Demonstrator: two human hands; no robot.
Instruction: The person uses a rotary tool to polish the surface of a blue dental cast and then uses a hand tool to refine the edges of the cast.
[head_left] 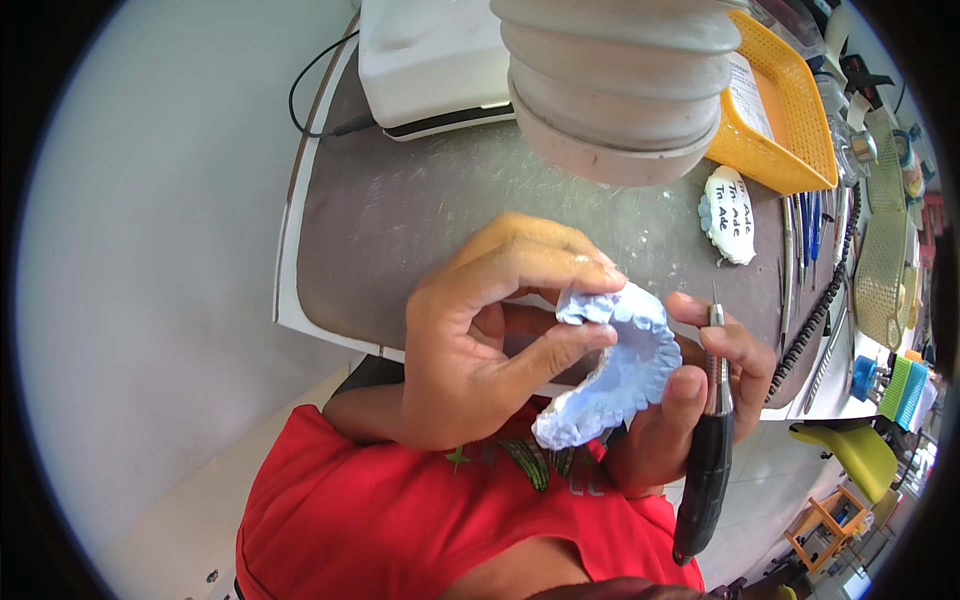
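Observation:
A pale blue, horseshoe-shaped plaster dental cast [650,345] with moulded teeth is held up in front of my chest. My left hand [470,330] pinches the upper left end of the cast between thumb and fingers. In my right hand [740,375] is a rotary handpiece [708,460], black-bodied with a metal nose, pointing up. Its thin bur stands just right of the cast and apart from it. Fingers of my right hand lie close along the cast's right side; whether they touch it, I cannot tell.
A second cast [735,220], white with handwriting, lies on the grey worktop [400,220]. A ribbed white hose [620,80] hangs over the bench beside a white machine [430,60]. To the right are a yellow basket [800,120], slim hand tools [800,225] and a black coiled cord [815,330].

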